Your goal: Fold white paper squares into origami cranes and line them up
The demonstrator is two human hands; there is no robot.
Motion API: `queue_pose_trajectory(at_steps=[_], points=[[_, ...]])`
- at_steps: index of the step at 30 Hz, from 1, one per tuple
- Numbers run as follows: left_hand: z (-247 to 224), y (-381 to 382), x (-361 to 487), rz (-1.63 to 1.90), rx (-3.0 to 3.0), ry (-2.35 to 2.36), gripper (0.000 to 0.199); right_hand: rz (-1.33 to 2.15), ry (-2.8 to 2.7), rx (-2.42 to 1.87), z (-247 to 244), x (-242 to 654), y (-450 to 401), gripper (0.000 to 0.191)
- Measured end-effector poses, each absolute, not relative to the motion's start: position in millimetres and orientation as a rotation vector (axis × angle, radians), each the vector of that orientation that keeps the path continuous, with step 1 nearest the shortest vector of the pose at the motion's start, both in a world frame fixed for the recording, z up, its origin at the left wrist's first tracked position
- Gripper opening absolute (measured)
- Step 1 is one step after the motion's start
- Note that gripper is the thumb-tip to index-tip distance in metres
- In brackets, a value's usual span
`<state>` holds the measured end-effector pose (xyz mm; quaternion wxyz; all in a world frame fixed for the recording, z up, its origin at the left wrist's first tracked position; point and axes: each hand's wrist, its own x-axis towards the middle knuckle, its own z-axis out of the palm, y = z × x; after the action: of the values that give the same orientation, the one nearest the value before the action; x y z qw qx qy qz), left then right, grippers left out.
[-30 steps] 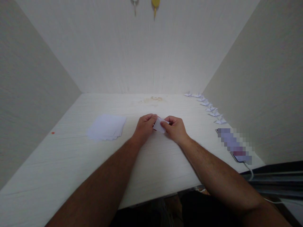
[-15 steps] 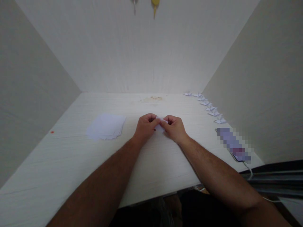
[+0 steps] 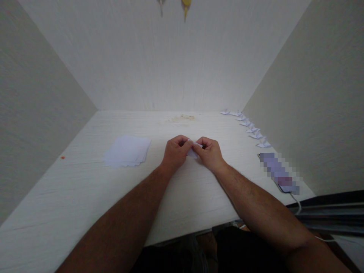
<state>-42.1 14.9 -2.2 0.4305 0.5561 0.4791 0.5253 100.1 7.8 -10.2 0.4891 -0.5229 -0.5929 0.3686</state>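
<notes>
A small folded piece of white paper (image 3: 192, 153) is pinched between my two hands over the middle of the table. My left hand (image 3: 176, 152) grips its left side with thumb and curled fingers. On the right side, my right hand (image 3: 209, 152) holds it the same way, the two thumbs nearly touching. The fingers partly cover the paper, so its exact shape is hidden. Left of my hands lies a loose stack of white paper sheets (image 3: 127, 151).
Several folded white paper figures (image 3: 256, 135) line the right edge of the white table (image 3: 113, 197). Nearer me on that side lies a phone (image 3: 277, 172), its screen blurred out, with a white cable (image 3: 298, 206). Walls rise at the back and both sides.
The paper between my hands has shifted slightly, with more of its lower part showing below the thumbs. Both hands keep nearly the same place and grip.
</notes>
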Motion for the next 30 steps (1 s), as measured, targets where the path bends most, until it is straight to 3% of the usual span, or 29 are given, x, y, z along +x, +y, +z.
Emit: queue_pose_trajectory(at_steps=[9, 22, 30], points=[[-1.6, 17.2, -40.7, 1.331, 1.25, 1.16, 0.019, 1.055, -1.282, -1.276, -14.0, 99.4, 10.4, 0.037], [-3.8, 18.4, -41.8, 1.341, 1.243, 1.143, 0.015, 0.88, -1.414, -1.285, -7.6, 108.5, 12.5, 0.027], [-6.4, 20.0, -46.0, 1.306, 1.272, 1.211, 0.017, 0.949, -1.419, -1.3, -5.1, 107.0, 13.0, 0.025]])
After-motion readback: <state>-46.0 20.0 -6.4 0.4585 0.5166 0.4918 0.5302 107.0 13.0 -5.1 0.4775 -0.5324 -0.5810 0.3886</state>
